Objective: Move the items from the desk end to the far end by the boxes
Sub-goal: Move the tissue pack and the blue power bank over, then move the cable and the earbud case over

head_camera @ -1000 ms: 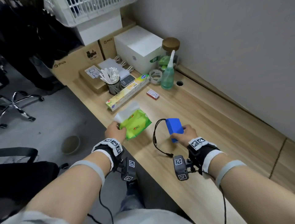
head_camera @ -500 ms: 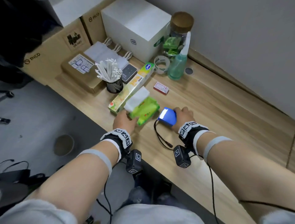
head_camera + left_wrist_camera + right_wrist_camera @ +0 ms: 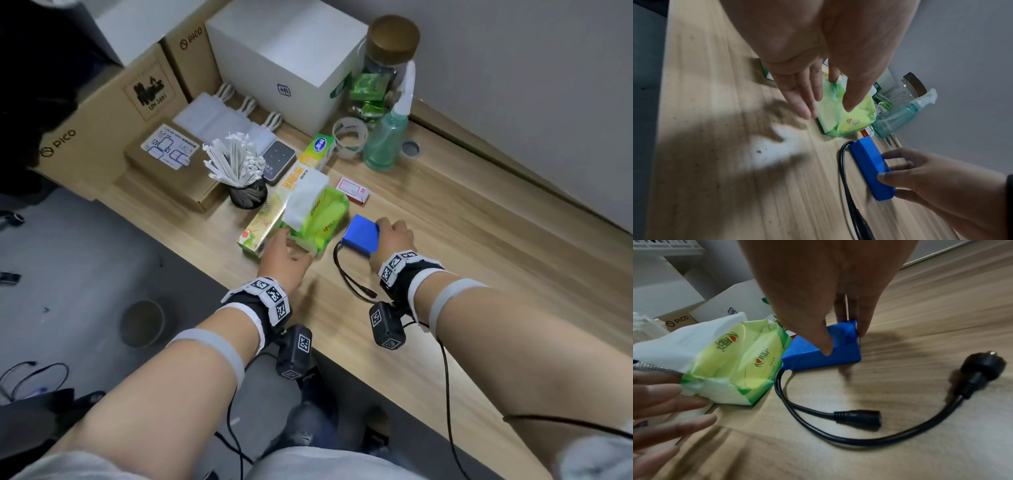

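The blue pack (image 3: pixel 361 235) sits on the desk (image 3: pixel 479 274) just right of the green tissues (image 3: pixel 318 222), near the boxes (image 3: pixel 287 58) at the far end, its black cable (image 3: pixel 346 274) curling toward the near edge. The right hand (image 3: pixel 394 236) pinches the pack's near right corner, thumb on top and fingers (image 3: pixel 863 318) down the side. The left hand (image 3: pixel 284 255) is spread flat, fingertips at the tissues' near end and gripping nothing; the tissues lean on the long yellow carton (image 3: pixel 274 212). I judge this the set-down: lower the pack flat, then uncurl the right hand straight up so it does not drag. Draw the left hand straight back so it does not catch the loose sheet (image 3: pixel 305 202). Mind the cable's plugs (image 3: pixel 859 418) do not hang off the edge.
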`<state>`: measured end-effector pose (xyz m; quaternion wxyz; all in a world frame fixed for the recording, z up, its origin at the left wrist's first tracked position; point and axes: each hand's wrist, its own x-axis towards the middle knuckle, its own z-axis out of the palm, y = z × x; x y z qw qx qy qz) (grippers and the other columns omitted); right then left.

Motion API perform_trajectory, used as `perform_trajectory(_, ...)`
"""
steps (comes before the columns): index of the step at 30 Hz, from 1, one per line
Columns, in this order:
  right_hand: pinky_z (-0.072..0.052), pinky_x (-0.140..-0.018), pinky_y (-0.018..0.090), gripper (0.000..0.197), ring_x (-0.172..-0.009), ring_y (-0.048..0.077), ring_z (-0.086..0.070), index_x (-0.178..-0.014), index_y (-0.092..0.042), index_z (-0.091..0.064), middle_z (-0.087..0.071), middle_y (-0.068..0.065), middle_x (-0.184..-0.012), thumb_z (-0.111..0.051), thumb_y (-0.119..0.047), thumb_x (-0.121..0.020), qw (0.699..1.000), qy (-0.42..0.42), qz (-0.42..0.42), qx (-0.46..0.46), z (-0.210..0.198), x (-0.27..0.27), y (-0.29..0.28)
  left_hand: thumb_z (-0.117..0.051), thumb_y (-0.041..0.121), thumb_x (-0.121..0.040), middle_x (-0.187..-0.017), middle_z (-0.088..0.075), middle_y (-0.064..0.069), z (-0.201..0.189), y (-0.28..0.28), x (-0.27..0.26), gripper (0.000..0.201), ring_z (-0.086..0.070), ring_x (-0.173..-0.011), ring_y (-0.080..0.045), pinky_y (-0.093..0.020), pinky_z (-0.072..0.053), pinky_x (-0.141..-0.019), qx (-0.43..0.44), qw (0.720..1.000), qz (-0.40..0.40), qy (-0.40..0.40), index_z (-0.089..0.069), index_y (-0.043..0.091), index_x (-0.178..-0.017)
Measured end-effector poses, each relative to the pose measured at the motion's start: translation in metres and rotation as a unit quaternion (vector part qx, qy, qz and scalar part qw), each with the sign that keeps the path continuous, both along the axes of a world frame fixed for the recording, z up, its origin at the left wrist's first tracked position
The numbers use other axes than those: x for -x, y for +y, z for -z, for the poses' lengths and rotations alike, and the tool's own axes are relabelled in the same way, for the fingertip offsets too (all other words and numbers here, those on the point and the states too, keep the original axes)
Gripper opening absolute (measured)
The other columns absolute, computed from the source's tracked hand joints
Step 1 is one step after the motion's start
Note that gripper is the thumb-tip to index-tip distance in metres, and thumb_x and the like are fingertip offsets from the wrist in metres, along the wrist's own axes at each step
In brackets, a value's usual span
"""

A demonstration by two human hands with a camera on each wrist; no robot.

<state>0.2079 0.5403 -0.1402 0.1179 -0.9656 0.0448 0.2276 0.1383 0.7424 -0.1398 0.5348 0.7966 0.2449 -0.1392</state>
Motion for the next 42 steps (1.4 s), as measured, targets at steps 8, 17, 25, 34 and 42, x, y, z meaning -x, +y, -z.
perform_trajectory(8, -0.043, -0.100, 0.040, 0.056, -0.125, 0.032, -0.042, -0.136, -0.018, -0.038, -0.043, 0.011, -0.132, -0.063, -0.024, -0.086, 0.998, -0.032, 0.007, -0.057, -0.029, 0.039, -0.048, -0.070, 0.022, -0.079, -0.089, -0.060, -0.003, -0.023, -0.043, 0.020, 0.038, -0.065, -0.085, -0.031, -0.040, -0.053, -0.084, -0.003, 0.997, -0.067, 0.026, -0.039, 0.019, -0.100)
perform_trajectory(17, -0.043, -0.092, 0.032, 0.043, -0.113, 0.023, -0.057, -0.128, -0.016, -0.052, -0.063, 0.004, -0.119, -0.064, -0.033, -0.090, 0.981, -0.116, 0.090, -0.124, -0.108, 0.143, -0.203, -0.061, 0.029, -0.072, -0.077, -0.066, -0.002, -0.079, -0.218, 0.056, 0.012, -0.072, -0.084, -0.026, -0.038, -0.056, -0.077, 0.053, 0.990, 0.129, -0.023, -0.053, 0.022, -0.078)
perform_trajectory(25, -0.042, -0.076, 0.024, 0.029, -0.097, 0.018, -0.062, -0.114, -0.017, -0.061, -0.065, -0.002, -0.106, -0.066, -0.031, -0.089, 0.933, -0.194, 0.273, -0.135, -0.164, 0.339, -0.420, -0.058, 0.013, -0.088, -0.079, -0.070, -0.003, -0.140, -0.468, 0.178, 0.012, -0.074, -0.080, -0.026, -0.044, -0.058, -0.080, 0.055, 0.937, 0.323, -0.124, -0.059, 0.022, -0.081)
perform_trajectory(34, -0.049, -0.084, 0.028, 0.026, -0.101, 0.020, -0.064, -0.112, -0.016, -0.064, -0.068, 0.002, -0.108, -0.064, -0.031, -0.091, 0.829, -0.247, 0.491, -0.101, -0.192, 0.573, -0.605, -0.056, 0.004, -0.092, -0.086, -0.066, -0.005, -0.179, -0.698, 0.350, 0.010, -0.064, -0.065, -0.012, -0.025, -0.047, -0.058, 0.114, 0.819, 0.547, -0.129, -0.062, 0.008, -0.099)
perform_trajectory(42, -0.048, -0.075, 0.026, 0.020, -0.087, 0.022, -0.063, -0.106, -0.018, -0.066, -0.066, 0.000, -0.099, -0.064, -0.025, -0.088, 0.738, -0.245, 0.617, -0.120, -0.167, 0.696, -0.698, -0.055, 0.004, -0.092, -0.084, -0.064, -0.004, -0.165, -0.835, 0.435, 0.013, -0.063, -0.066, -0.012, -0.026, -0.048, -0.059, 0.094, 0.752, 0.644, -0.106, -0.061, 0.014, -0.086)
